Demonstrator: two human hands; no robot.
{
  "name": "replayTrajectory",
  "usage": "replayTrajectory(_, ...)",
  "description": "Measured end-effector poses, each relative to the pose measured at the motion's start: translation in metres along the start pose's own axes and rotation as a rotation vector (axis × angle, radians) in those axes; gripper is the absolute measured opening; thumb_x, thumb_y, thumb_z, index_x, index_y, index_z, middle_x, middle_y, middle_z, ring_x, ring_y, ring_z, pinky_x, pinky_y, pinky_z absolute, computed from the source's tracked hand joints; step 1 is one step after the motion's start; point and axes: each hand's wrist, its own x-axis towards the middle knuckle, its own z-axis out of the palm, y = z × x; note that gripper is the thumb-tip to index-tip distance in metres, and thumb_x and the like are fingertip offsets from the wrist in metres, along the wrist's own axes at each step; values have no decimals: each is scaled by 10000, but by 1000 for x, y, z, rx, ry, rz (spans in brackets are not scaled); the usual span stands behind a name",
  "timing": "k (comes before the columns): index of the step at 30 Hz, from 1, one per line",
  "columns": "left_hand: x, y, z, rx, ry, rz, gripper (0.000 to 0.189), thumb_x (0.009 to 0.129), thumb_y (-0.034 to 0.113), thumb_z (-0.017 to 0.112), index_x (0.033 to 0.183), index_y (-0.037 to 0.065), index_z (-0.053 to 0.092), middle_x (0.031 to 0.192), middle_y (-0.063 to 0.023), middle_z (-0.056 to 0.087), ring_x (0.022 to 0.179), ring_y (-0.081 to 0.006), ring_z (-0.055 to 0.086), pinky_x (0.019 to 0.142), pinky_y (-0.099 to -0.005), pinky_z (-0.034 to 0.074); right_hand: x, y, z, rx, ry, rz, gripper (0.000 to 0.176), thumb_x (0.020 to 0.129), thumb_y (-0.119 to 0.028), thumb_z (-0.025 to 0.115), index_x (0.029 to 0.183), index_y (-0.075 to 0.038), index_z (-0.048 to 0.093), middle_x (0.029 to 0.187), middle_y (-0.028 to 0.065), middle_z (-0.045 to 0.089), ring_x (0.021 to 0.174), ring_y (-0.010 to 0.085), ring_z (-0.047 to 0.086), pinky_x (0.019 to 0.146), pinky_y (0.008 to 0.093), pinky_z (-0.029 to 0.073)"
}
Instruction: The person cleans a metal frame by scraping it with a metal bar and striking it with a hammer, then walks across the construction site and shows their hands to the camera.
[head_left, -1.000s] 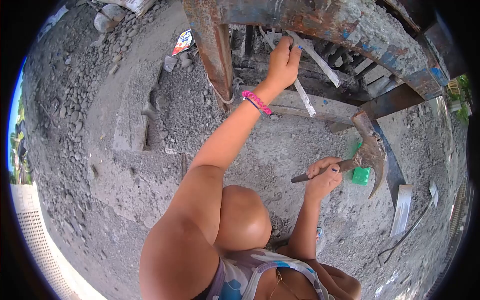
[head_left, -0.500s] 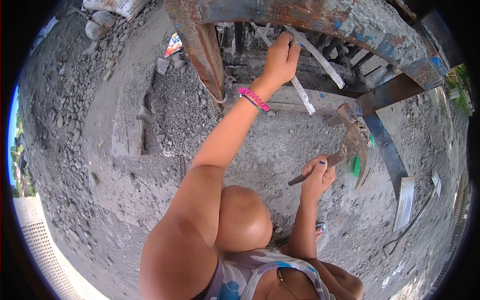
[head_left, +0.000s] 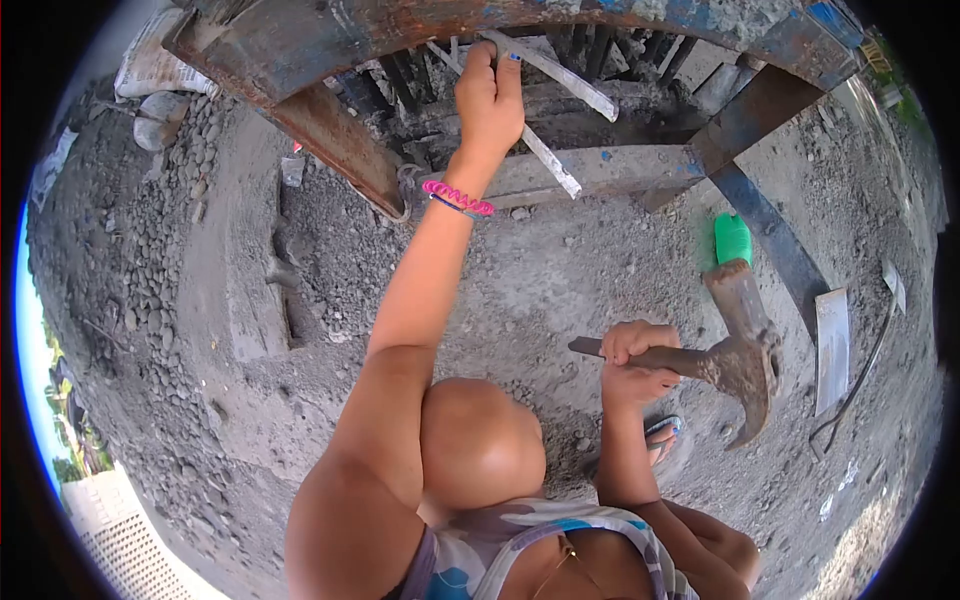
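Note:
My left hand (head_left: 490, 105), with a pink coil on its wrist, reaches up to the rusty metal frame (head_left: 330, 45) and is closed around a pale, flat metal strip (head_left: 553, 163). A second pale strip (head_left: 570, 82) lies just right of my fingers, across the dark bars. Lower right, my right hand (head_left: 640, 362) is wrapped round the handle of a rusty claw hammer (head_left: 745, 365). The hammer's head points right, clear of the frame, with its claw curving down.
A green object (head_left: 733, 240) lies by the frame's blue-grey leg (head_left: 775, 240). On the right are a flat metal plate (head_left: 831, 350) and a bent rod (head_left: 868, 390). Stones and a white sack (head_left: 165, 60) are at the left. My sandalled foot (head_left: 662, 438) is below the hammer.
The hammer in my right hand has swung down and away from the frame. The view has shifted, so the frame and my left hand appear further left. My left hand keeps its hold.

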Motion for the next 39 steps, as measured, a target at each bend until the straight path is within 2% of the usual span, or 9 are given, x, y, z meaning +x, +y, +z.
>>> replayTrajectory(4, 3, -4, 2, -40, 9, 34, 114, 849, 121, 440, 812, 15, 426, 549, 17, 394, 473, -43, 337, 414, -216, 278, -5, 10, 15, 35, -81, -109, 596, 709, -659, 409, 664, -69, 336, 478, 24, 323, 390, 129, 333, 371, 258, 295)
replayTrajectory(9, 6, -12, -5, 1, 5, -12, 110, 838, 116, 444, 806, 11, 437, 575, -52, 428, 500, -120, 383, 465, -266, 330, -9, 35, 18, -371, 24, 277, 472, 807, -493, 449, 678, -42, 394, 510, 23, 409, 428, 70, 362, 385, 218, 301)
replayTrajectory(13, 9, -6, -10, -1, 18, -47, 114, 828, 115, 451, 790, 8, 447, 611, -105, 464, 546, -164, 420, 527, -286, 362, -4, 14, 23, -169, -34, 90, 471, 805, -486, 460, 665, -40, 402, 498, 21, 398, 422, 85, 362, 386, 218, 305)
replayTrajectory(16, 4, -10, -11, -57, -57, -170, 128, 850, 126, 417, 836, 12, 475, 628, -15, 469, 574, -109, 422, 531, -250, 354, -6, 15, 11, -135, -42, 0, 367, 811, -396, 470, 798, -30, 447, 619, 42, 454, 515, 108, 416, 464, 242, 347)
replayTrajectory(17, 6, -28, -12, -75, -53, -59, 134, 864, 133, 404, 852, 18, 472, 614, 6, 426, 558, -73, 389, 505, -222, 322, -6, 21, 7, -126, -47, -36, 341, 812, -366, 473, 843, -27, 461, 659, 49, 473, 546, 115, 434, 490, 251, 361)
replayTrajectory(21, 7, -25, -25, -154, -95, -65, 261, 889, 228, 391, 838, -21, 451, 559, -11, 341, 524, -81, 319, 469, -226, 277, 7, 21, 11, -134, -39, -178, 308, 820, -247, 486, 1020, -15, 521, 820, 78, 548, 671, 146, 507, 594, 284, 417)
replayTrajectory(23, 10, -7, -34, -108, -126, -171, 277, 880, 252, 417, 788, -9, 422, 569, -17, 328, 524, -95, 296, 469, -238, 268, 10, 6, 22, -288, 19, -231, 299, 829, -253, 480, 985, -2, 522, 718, 53, 510, 630, 110, 457, 561, 269, 396)
replayTrajectory(28, 16, 2, -56, -185, -108, -176, 241, 849, 211, 461, 726, 10, 408, 546, -21, 311, 515, -109, 306, 536, -230, 346, 7, 3, 35, -128, 45, 63, 314, 849, -300, 458, 801, 7, 510, 554, -21, 356, 540, 68, 316, 460, 262, 300)
replayTrajectory(39, 30, -15, -57, 97, -115, 14, 177, 837, 156, 461, 758, -3, 463, 645, -79, 403, 601, -187, 379, 583, -296, 364, 16, -20, 50, 81, 83, 99, 407, 862, -356, 430, 628, -25, 405, 519, -35, 291, 501, 52, 271, 421, 259, 246)
